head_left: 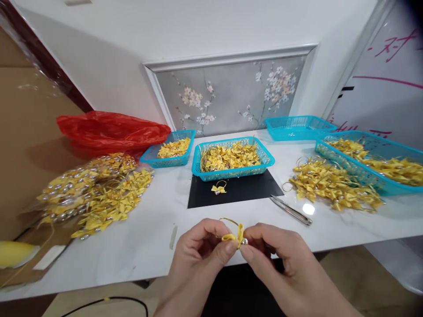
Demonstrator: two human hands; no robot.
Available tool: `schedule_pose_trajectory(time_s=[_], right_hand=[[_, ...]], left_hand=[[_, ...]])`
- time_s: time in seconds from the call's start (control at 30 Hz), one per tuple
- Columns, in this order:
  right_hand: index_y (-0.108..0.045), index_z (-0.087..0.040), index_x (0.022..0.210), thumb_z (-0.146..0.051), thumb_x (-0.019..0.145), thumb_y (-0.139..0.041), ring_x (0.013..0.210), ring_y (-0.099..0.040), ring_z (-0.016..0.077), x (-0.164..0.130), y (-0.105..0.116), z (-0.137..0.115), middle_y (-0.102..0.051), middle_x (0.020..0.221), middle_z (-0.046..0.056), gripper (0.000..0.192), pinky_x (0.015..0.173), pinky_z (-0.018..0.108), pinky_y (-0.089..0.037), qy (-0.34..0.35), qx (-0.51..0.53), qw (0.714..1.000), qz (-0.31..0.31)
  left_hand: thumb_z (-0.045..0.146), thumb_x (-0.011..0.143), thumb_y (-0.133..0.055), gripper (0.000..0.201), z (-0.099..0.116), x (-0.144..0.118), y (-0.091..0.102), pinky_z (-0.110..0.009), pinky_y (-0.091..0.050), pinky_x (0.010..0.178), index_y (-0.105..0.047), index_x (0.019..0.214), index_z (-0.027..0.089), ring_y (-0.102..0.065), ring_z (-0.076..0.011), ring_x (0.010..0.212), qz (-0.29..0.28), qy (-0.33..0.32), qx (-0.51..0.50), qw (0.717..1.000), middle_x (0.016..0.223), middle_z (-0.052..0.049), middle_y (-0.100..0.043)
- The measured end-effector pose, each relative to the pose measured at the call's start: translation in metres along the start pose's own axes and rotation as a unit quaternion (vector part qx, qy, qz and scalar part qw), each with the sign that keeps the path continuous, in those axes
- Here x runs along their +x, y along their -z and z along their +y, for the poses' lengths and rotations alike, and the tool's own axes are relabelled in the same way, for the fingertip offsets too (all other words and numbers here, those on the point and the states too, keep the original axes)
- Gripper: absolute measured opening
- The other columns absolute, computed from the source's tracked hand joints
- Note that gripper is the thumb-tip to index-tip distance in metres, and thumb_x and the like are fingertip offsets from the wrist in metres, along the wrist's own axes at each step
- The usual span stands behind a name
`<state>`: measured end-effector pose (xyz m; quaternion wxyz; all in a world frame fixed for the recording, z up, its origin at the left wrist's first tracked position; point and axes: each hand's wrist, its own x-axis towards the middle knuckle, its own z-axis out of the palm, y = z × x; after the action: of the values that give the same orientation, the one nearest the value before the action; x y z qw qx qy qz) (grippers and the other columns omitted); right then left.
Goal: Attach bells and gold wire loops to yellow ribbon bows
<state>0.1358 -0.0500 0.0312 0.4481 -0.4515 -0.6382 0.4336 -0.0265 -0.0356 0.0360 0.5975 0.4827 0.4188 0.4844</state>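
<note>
Both hands meet low at the near edge of the white tabletop [139,246], and pinched between them is a small yellow ribbon bow [233,237] with a silvery bead [245,241] at its knot and a thin gold loop [228,220] arching off its upper left. The left hand [198,255] is closed around the bow's left wing, thumb and forefinger pressed on the ribbon; the right hand [280,259] is likewise closed, its fingertips nipping the bead side, so the bow sits right in the seam between the two, neither hand nearer than the other. Its long axis runs roughly left to right, from one hand's fingertips to the other's, with the loop standing up and away from the person. Straight ahead of the hands, further in on the tabletop, lies a black mat [251,189] carrying one finished bow [218,188], and behind that a turquoise basket [267,160] heaped with more. A pair of metal tweezers [291,210] lies just beyond and to the right of the right hand, angled toward it, with a loose heap of bows [333,184] further right. To the far left sits a clear bag of bows [92,193] beside a red plastic bag [112,130].
</note>
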Motion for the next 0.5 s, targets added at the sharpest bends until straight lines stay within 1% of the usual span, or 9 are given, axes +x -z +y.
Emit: schedule_pose_trajectory(time_s=[0.13, 0.2, 0.27, 0.33, 0.5], right_hand=[[-0.058, -0.018, 0.075, -0.035, 0.091, -0.052, 0.058, -0.038, 0.0114, 0.003, 0.002, -0.003, -0.043, 0.063, -0.004, 0.024, 0.050, 0.023, -0.032, -0.072, 0.088, 0.993, -0.039], [-0.058, -0.018, 0.075, -0.038, 0.090, -0.052, 0.058, -0.037, 0.0112, 0.003, 0.003, -0.004, -0.042, 0.063, -0.004, 0.026, 0.051, 0.023, -0.031, -0.086, 0.110, 0.989, -0.041], [-0.059, -0.017, 0.075, -0.038, 0.090, -0.053, 0.060, -0.040, 0.0120, 0.003, 0.002, -0.004, -0.046, 0.064, -0.002, 0.027, 0.052, 0.023, -0.033, -0.070, 0.113, 0.990, -0.034], [-0.060, -0.017, 0.076, -0.037, 0.090, -0.052, 0.060, -0.044, 0.0133, 0.003, 0.001, -0.004, -0.051, 0.065, 0.000, 0.026, 0.052, 0.024, -0.036, -0.040, 0.105, 0.993, -0.021], [-0.062, -0.018, 0.079, -0.022, 0.090, -0.052, 0.059, -0.052, 0.0146, 0.002, -0.002, 0.000, -0.059, 0.067, 0.002, 0.016, 0.054, 0.026, -0.042, 0.079, 0.049, 0.996, 0.019]], left_hand=[[0.024, 0.079, -0.076, 0.007, 0.000, -0.001, 0.001, -0.016, -0.044, 0.069, -0.070, 0.076, 0.021, -0.056, -0.0092, 0.071, 0.006, 0.002, -0.005, 1.000, 0.072, 0.004, -0.066], [0.024, 0.080, -0.075, 0.009, 0.001, 0.000, -0.001, -0.017, -0.044, 0.069, -0.069, 0.074, 0.020, -0.056, -0.0092, 0.070, 0.001, 0.004, -0.026, 1.000, 0.070, 0.004, -0.065], [0.024, 0.080, -0.075, 0.012, 0.002, 0.000, -0.004, -0.018, -0.045, 0.068, -0.068, 0.073, 0.019, -0.055, -0.0092, 0.068, -0.007, 0.025, -0.073, 0.997, 0.069, 0.003, -0.064], [0.023, 0.079, -0.076, 0.014, 0.003, 0.001, -0.007, -0.018, -0.045, 0.064, -0.066, 0.071, 0.017, -0.054, -0.0088, 0.064, -0.019, 0.065, -0.133, 0.989, 0.066, 0.003, -0.063], [0.017, 0.077, -0.077, 0.013, 0.005, 0.001, -0.009, -0.016, -0.048, 0.058, -0.066, 0.071, 0.014, -0.055, -0.0063, 0.056, -0.044, 0.163, -0.262, 0.950, 0.062, 0.001, -0.063]])
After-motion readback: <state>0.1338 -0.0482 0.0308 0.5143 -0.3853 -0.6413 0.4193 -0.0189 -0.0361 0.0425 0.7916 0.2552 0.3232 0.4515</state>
